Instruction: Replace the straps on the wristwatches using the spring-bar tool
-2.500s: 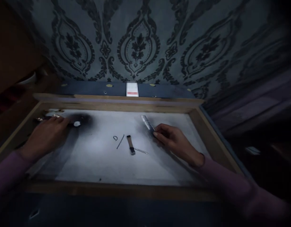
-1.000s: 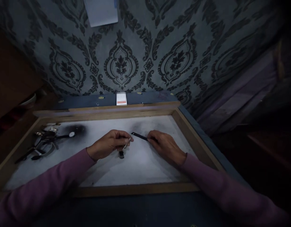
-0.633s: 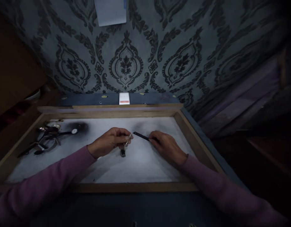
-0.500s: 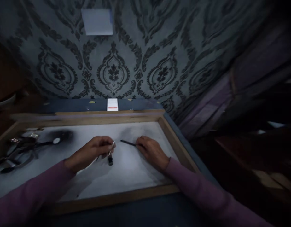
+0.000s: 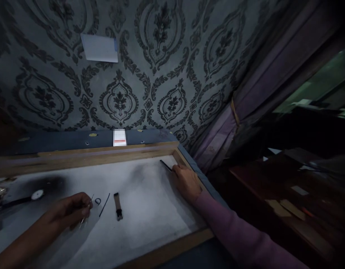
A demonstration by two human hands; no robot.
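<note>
At left within wooden-framed tray (image 5: 105, 159), watch (image 5: 37, 194) is laid; near it, thin silvery rod (image 5: 82, 223) is pinched in left hand (image 5: 73, 211). Further right, dark loop (image 5: 97, 201), slim dark piece (image 5: 104, 205) and buckled strap (image 5: 118, 206) are spread on white base (image 5: 150, 209). By back right corner, black strip (image 5: 166, 165) is gripped by right hand (image 5: 186, 183).

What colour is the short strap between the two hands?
The short strap is tan with black ends, clearest in the head view.
</note>
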